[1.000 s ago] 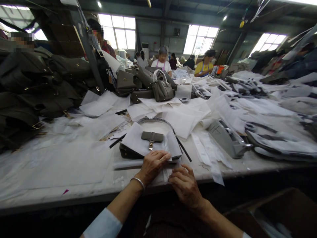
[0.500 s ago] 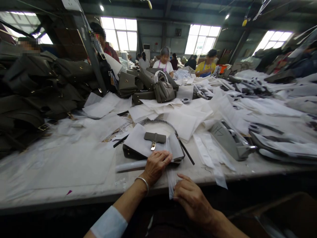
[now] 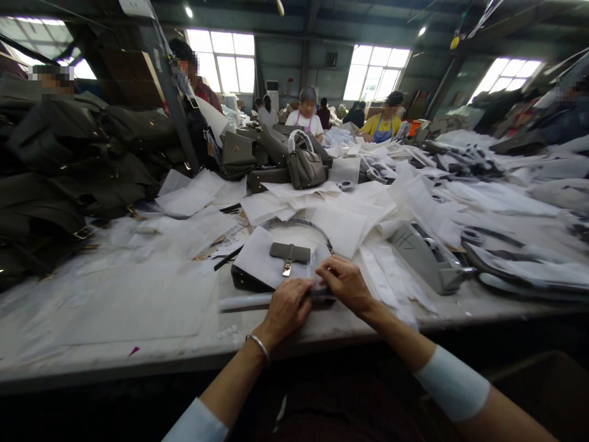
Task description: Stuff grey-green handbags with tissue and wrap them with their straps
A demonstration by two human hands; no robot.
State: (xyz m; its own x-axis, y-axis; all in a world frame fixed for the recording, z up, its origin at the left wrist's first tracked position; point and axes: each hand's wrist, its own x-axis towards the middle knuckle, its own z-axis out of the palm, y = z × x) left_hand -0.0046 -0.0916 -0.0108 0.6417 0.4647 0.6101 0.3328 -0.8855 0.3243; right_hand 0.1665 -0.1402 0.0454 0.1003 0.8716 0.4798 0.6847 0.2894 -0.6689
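Bright windows (image 3: 376, 72), perhaps greenish wall (image 3: 283, 64)

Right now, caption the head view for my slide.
Left hand and right hand at the near side of a handbag partly covered with white paper on a cluttered table.

Dim light, glaring back windows (image 3: 376, 73)

Low pass along the front strip of the bench (image 3: 322, 336), left of the left hand (image 3: 288, 307): just flat film (image 3: 147, 313) and a thin wrapped strip (image 3: 243, 302). Straight ahead the bag (image 3: 289, 252) and its arched handle (image 3: 301, 221) block, then loose sheets (image 3: 359, 215) and upright bags (image 3: 306, 169). Right hand (image 3: 346, 282): room over flat paper strips (image 3: 375, 276), up to the grey dispenser (image 3: 423, 261). Far left, bag pile (image 3: 78, 159) and slanted post (image 3: 168, 86) obstruct.
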